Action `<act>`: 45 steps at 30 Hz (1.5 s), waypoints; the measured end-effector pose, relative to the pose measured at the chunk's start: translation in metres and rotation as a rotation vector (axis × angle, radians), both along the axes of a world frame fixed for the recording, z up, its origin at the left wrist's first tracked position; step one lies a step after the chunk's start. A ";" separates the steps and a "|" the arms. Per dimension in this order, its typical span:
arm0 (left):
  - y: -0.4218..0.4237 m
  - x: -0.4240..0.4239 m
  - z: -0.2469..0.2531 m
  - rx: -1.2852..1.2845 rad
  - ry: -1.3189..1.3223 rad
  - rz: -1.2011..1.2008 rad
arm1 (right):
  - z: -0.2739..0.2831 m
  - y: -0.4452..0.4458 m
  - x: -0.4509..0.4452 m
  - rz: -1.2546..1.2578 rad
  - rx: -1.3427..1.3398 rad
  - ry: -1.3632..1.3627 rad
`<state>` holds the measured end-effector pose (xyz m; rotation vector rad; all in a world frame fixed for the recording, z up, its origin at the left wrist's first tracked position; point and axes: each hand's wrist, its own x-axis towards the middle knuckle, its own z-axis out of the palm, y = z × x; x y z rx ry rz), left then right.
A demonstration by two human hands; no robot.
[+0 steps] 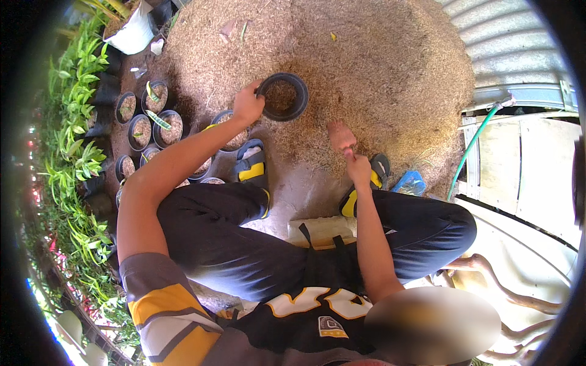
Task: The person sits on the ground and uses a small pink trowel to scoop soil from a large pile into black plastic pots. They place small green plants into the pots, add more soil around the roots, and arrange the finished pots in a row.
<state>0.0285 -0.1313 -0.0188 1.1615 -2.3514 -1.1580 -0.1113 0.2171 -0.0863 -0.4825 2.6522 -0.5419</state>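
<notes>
My left hand (248, 104) grips the rim of a round black plastic pot (300, 108), whose open top faces me. Some brown, loose material shows inside it. The pot is at the near part of a broad heap of dry, straw-coloured husk (380, 68). To its right, my right hand (358, 168) is closed round the handle of a small hand trowel (341, 136). The trowel's reddish blade points away from me and lies against the husk. The blade's tip is hard to tell from the husk.
Several black pots with husk and small cuttings (168, 129) stand at the left, beside leafy green plants (84, 160). A white sack (132, 34) is at the upper left. Right are corrugated metal sheeting (508, 43), a green hose (474, 146) and a blue plastic bag (410, 183).
</notes>
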 end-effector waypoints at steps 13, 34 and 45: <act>-0.011 0.007 -0.016 0.039 -0.063 0.010 | -0.016 -0.033 0.018 -0.173 -0.207 -0.044; -0.001 -0.012 0.007 0.523 0.008 0.022 | 0.033 -0.005 0.032 -0.348 -0.538 -0.351; 0.014 -0.014 0.003 0.608 0.008 0.004 | 0.100 -0.037 0.033 -0.113 -0.420 -0.356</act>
